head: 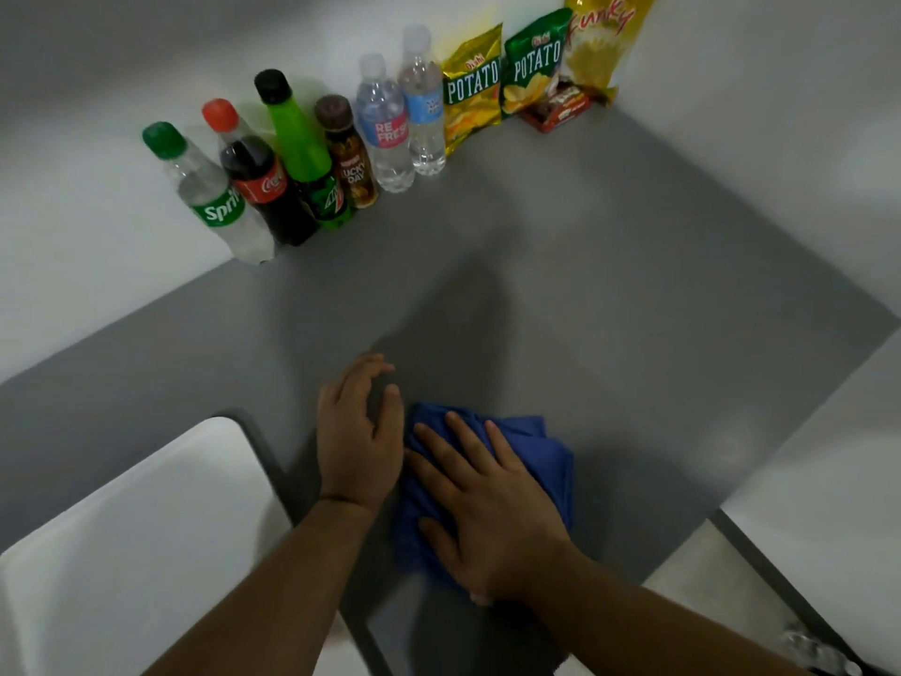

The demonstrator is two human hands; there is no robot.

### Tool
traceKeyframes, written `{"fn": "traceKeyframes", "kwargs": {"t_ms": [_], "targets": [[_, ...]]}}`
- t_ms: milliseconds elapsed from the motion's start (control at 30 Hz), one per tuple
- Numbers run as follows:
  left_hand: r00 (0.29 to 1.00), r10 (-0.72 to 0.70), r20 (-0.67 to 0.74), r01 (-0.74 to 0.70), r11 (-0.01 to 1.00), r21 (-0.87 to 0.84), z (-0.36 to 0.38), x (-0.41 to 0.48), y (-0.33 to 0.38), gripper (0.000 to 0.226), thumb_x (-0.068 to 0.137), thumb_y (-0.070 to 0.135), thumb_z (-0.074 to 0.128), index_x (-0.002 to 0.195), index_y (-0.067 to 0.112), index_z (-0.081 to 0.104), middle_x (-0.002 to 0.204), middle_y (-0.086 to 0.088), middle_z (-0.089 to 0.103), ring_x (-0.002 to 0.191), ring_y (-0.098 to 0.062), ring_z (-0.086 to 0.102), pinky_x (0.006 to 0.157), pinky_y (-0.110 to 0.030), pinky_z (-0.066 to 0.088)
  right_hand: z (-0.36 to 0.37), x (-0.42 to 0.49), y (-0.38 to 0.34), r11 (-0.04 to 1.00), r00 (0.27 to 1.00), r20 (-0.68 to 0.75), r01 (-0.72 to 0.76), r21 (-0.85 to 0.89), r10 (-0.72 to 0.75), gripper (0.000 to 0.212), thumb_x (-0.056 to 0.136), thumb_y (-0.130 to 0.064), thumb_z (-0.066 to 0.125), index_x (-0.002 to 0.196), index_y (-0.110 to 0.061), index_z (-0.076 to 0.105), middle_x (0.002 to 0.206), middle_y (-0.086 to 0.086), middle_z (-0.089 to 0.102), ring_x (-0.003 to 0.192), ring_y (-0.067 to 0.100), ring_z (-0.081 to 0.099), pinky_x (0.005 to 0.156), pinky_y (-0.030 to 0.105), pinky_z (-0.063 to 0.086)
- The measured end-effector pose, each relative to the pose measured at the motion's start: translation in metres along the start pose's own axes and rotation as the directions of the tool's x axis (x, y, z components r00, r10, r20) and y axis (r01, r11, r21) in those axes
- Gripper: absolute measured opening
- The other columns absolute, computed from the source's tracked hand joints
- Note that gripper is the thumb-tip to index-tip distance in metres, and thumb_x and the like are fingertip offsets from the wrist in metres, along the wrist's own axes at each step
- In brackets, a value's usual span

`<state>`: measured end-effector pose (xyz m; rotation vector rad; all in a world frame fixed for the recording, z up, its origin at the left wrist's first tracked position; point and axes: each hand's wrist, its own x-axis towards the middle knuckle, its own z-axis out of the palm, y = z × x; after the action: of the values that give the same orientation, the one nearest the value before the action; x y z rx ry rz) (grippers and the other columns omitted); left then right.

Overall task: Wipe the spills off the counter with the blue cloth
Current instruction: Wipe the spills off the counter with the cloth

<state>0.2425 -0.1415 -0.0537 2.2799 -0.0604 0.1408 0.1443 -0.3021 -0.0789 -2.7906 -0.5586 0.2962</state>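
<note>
Six bottles stand in a row against the wall, well beyond your hands and up to their left: a green-capped Sprite (214, 197) of clear liquid, a red-capped Coca-Cola (258, 175) of dark liquid, a black-capped green Mountain Dew (304, 153), a brown bottle (348, 153) labelled "Lucky Day", a clear water bottle (385, 126) marked "Refresh", and a second water bottle (423, 107) whose blue label you cannot read. Past your fingertips to the right, three snack bags lean on the wall: a yellow "Potato" bag (472, 90), a green "Potato" bag (534, 61) and a yellow bag (602, 39) reading "Funky", with a small red pack (556, 112) at their foot. Your right hand (487, 509) lies flat, fingers spread, pressing the blue cloth (541, 446) onto the grey counter (609, 285). Your left hand (358, 431) rests just beside it on the bare counter, fingers loosely curled, gripping nothing. White walls bound the counter on two sides. No spill is discernible on the surface.
</note>
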Motion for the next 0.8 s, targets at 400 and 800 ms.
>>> {"fn": "traceKeyframes", "kwargs": {"t_ms": [400,800], "targets": [[0.963,-0.218,-0.156,0.18,0.958,-0.223,-0.026,0.054,-0.03,0.023,0.095,0.029,0.048,0.111,0.033,0.063,0.112,0.019,0.06,0.113,-0.009,0.054,0.095,-0.018,0.04,-0.025,0.166,-0.009,0.993,0.994,0.0,0.105,-0.056,-0.105,0.069,0.105,-0.057,0.022,0.167,-0.031,0.008,0.176,-0.004,0.003,0.161,0.026,-0.012,0.129,0.055,-0.005],[0.998,-0.007,-0.066,0.007,1.0,0.007,-0.011,0.12,-0.041,0.035,0.095,0.032,0.047,0.122,0.015,0.063,0.131,-0.004,0.063,0.124,-0.022,0.054,0.109,-0.039,0.045,-0.056,0.254,0.053,0.994,0.993,-0.087,0.077,-0.072,-0.083,0.063,0.106,-0.058,0.02,0.165,-0.036,0.021,0.175,-0.009,0.015,0.162,0.02,0.002,0.13,0.053,0.001]]}}
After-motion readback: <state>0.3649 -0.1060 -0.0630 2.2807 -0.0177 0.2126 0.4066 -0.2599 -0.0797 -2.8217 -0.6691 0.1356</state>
